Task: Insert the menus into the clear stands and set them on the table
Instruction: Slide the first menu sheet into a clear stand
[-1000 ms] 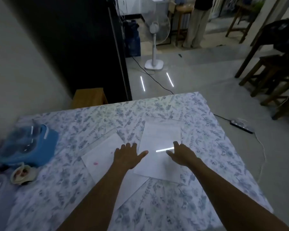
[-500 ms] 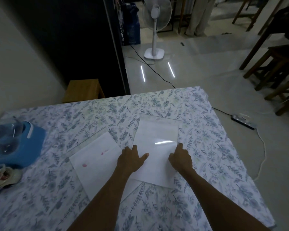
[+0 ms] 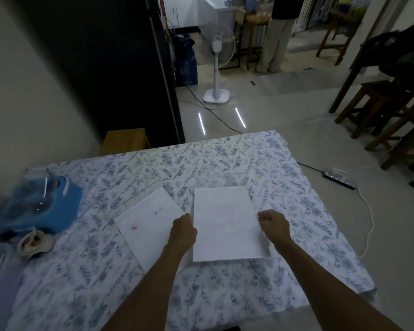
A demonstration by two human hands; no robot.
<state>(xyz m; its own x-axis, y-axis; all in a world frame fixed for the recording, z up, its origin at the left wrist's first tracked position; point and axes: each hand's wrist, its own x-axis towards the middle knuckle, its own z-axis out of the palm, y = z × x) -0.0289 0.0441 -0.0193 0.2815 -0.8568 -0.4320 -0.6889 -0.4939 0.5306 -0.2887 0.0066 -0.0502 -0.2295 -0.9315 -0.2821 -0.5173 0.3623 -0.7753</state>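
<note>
Two white menu sheets lie on the floral tablecloth [image 3: 225,154]. The right menu [image 3: 225,220] sits between my hands, and a clear stand [image 3: 236,179] shows as a transparent strip past its far edge. My left hand [image 3: 183,229] pinches this menu's left edge and my right hand [image 3: 272,225] pinches its right edge, both with curled fingers. The left menu [image 3: 148,223], marked with small pink spots, lies at an angle beside my left hand, with a clear stand edge [image 3: 139,194] along its far-left side.
A blue container with a clear lid [image 3: 41,206], a small bowl [image 3: 34,242] and a clear box [image 3: 0,271] crowd the table's left end. Beyond the table are a wooden stool [image 3: 125,139], a standing fan [image 3: 215,68], dark stools [image 3: 380,103] and a power strip [image 3: 339,180].
My hands went from lying flat and open on the right menu to curled grips on its two side edges. The bright glare stripe on that sheet is gone, and the sheet now sits squarer to me.
</note>
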